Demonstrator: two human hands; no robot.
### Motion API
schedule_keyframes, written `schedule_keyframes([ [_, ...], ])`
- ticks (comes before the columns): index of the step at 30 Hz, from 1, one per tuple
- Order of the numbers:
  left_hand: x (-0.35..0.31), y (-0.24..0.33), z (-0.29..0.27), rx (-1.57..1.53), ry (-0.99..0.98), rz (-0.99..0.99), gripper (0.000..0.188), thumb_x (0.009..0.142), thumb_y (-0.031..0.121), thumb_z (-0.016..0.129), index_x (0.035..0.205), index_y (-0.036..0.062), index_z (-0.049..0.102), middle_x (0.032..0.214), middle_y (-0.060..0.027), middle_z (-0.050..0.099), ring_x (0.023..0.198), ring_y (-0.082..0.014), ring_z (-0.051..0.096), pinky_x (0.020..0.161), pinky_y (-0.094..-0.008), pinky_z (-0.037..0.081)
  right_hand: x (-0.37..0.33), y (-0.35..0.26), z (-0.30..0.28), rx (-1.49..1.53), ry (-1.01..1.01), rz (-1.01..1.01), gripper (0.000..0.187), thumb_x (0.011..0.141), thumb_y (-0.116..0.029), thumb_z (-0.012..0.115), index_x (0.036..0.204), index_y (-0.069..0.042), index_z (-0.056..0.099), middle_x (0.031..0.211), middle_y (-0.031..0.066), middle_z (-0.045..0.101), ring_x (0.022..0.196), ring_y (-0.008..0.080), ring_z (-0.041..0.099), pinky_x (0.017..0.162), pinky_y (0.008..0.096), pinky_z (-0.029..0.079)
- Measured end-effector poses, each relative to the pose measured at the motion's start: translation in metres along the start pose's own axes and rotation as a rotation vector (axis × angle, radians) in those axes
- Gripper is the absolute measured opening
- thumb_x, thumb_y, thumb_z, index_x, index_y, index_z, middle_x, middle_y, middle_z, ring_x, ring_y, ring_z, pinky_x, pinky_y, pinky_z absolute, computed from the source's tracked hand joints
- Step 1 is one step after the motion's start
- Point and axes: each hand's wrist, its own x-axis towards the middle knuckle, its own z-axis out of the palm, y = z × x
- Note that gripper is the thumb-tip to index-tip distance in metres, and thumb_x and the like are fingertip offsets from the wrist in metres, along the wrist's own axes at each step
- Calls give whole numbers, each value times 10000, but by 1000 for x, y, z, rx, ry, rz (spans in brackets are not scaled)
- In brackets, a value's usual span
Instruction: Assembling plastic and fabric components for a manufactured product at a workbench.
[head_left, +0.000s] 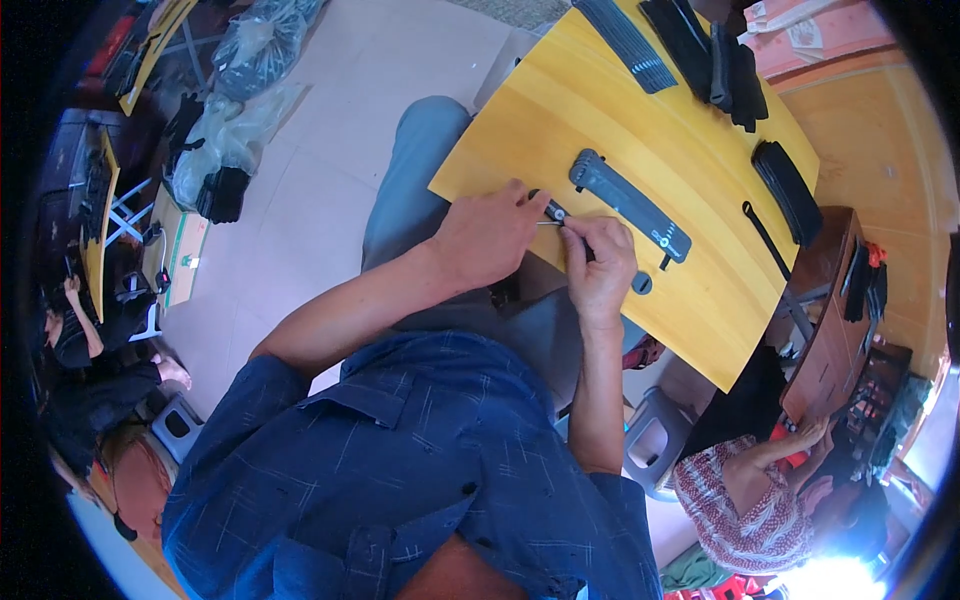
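Note:
Over the table's near edge, both my hands are brought close together. My left hand is closed, its fingertips pinching one end of a short black strap with a small pale mark. My right hand is also closed, thumb and forefinger gripping the strap further along. A thin silvery rod shows between the two hands; which hand steadies it is hidden. Just beyond my fingers lies a flat pile of black straps with pale prints at one end. A small dark disc rests beside my right hand.
The yellow wooden table holds more stacks of black straps and dark bundles at the far side. A black stack and a narrow looped strip lie right. Other people sit on both sides. Plastic bags lie left.

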Motion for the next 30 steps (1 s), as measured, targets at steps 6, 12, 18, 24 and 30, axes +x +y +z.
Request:
schedule_keyframes([
  [6, 1, 2, 3, 57, -59, -28, 429, 944, 167, 584, 1351, 30, 597, 1075, -158, 650, 848, -340, 727, 670, -459, 582, -2, 3, 1, 16, 10, 4, 110, 792, -34, 799, 888, -67, 758, 856, 94, 690, 841, 294, 652, 752, 385, 521],
  [12, 2, 2, -1, 116, -122, -50, 485, 932, 152, 592, 1410, 73, 580, 1084, -160, 652, 886, -341, 726, 697, -464, 580, -4, 7, 3, -5, 25, -30, 119, 792, -29, 795, 897, -71, 762, 845, 95, 681, 831, 299, 645, 755, 388, 522],
  [18, 1, -3, 6, 115, -75, -50, 472, 945, 149, 573, 1416, 126, 604, 1050, -154, 652, 890, -336, 716, 686, -460, 574, -5, 7, 3, 25, 25, -28, 123, 793, -36, 795, 907, -70, 764, 860, 104, 680, 837, 312, 645, 758, 396, 523],
  [24, 4, -9, 3, 126, -41, -22, 417, 969, 167, 557, 1375, 155, 652, 982, -138, 663, 867, -320, 708, 676, -459, 571, -3, 8, 1, 5, 15, -45, 103, 807, -39, 779, 906, -59, 760, 856, 113, 677, 842, 320, 649, 756, 403, 525],
  [30, 2, -13, 4, 112, -16, 1, 402, 973, 192, 580, 1365, 170, 664, 983, -126, 670, 871, -308, 709, 684, -455, 569, -4, 9, 3, 17, 34, -79, 75, 805, -40, 773, 875, -57, 753, 852, 116, 675, 832, 321, 650, 759, 419, 525],
])
